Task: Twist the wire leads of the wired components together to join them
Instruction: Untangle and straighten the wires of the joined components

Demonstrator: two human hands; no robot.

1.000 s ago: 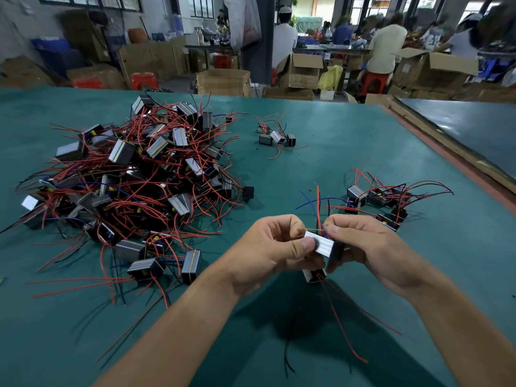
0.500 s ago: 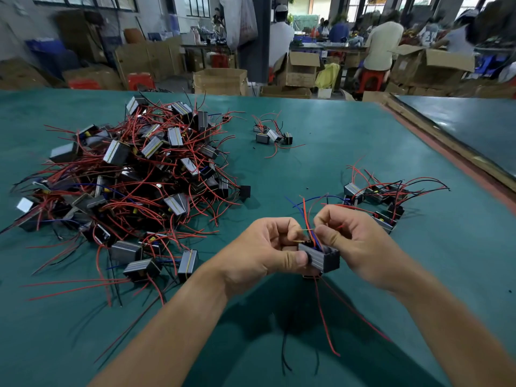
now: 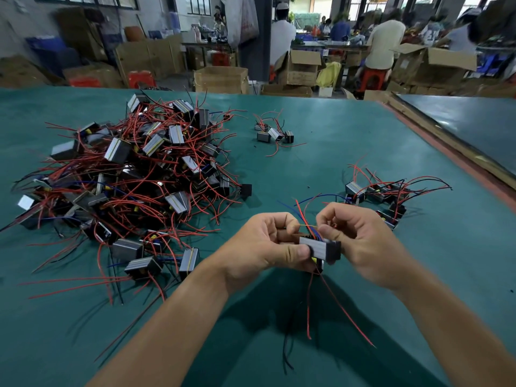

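Head view, one item in work. Item: wired component point(image 3: 321, 248), a grey block held between both hands above the counter point(image 3: 321, 152); a second block seems tucked beneath. Left hand point(image 3: 265, 244): curled round the block, thumb on its face. Right hand point(image 3: 363, 241): pinching the wire leads point(image 3: 307, 226) just above it. Advice: steady the block, pinch near the bare ends, roll evenly. Pile of like components point(image 3: 134, 174): left of the hands.
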